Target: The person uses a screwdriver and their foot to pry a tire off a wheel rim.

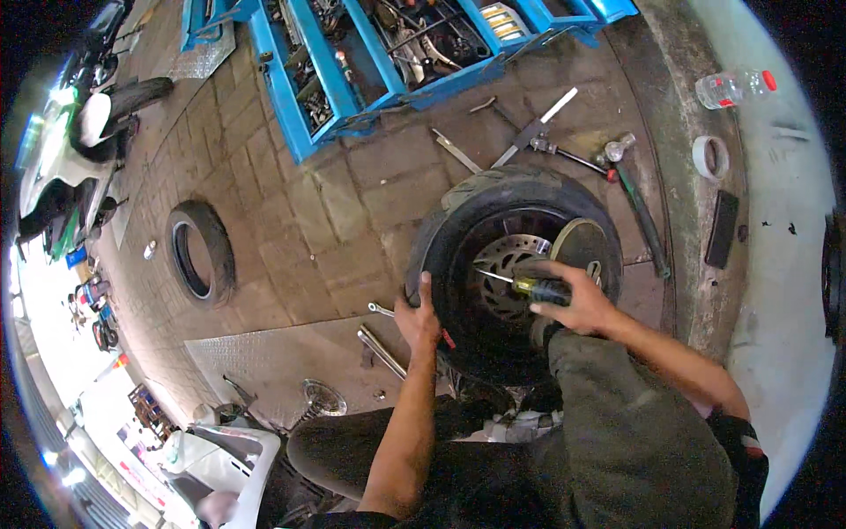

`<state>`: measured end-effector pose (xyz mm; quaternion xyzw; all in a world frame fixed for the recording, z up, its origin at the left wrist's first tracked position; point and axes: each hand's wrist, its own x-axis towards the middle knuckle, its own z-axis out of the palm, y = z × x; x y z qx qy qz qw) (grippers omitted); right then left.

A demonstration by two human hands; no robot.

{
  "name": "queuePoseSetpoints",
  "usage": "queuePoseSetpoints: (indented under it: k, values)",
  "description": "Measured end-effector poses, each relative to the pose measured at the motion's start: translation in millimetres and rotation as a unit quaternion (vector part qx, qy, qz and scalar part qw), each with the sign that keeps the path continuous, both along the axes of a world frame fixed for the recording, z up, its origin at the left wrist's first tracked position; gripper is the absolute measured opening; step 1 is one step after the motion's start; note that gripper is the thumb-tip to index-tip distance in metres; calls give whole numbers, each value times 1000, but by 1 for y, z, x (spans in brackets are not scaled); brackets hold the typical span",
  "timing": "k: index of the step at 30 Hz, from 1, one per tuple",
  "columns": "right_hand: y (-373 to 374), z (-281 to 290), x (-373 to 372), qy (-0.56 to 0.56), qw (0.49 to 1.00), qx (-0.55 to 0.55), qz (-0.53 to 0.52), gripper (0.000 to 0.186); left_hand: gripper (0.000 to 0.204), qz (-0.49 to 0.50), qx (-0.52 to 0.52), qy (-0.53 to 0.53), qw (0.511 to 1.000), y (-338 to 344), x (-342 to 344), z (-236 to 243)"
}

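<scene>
A scooter or motorcycle wheel point(489, 198) with a black tyre lies in front of me, its drilled brake disc point(515, 249) facing up. My right hand point(577, 300) is closed around a screwdriver point(538, 288) with a yellow and black handle. The shaft points left over the brake disc; whether its tip touches is unclear. At the tyre's left side my left hand point(419, 322) grips the edge, thumb stretched up and other fingers partly hidden. Behind my right hand a round tan disc with a dark rim point(579, 240) stands over the wheel.
Beyond the wheel lie a hammer point(639, 212), a ratchet point(573, 157) and other tools. A blue toolbox point(304, 141) stands open behind them. Left is a loose tyre point(220, 251); right are a bottle point(727, 90), tape roll point(710, 159) and phone point(722, 229). A wrench point(381, 309) lies near my left hand.
</scene>
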<state>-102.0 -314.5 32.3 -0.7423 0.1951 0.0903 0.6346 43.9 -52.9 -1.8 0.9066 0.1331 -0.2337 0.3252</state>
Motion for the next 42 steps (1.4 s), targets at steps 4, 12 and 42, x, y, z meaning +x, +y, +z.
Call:
queuePoseSetpoints:
  k: [4, 12, 42]
  values:
    - [8, 12, 15, -73, 989, -91, 89, 53, 101, -6, 24, 25, 999, 4, 1, -8]
    - [22, 33, 59, -299, 935, -123, 145, 28, 98, -16, 13, 8, 1000, 9, 2, -13]
    - [65, 67, 135, -319, 922, -123, 183, 26, 91, -50, 28, 65, 996, 10, 12, 1]
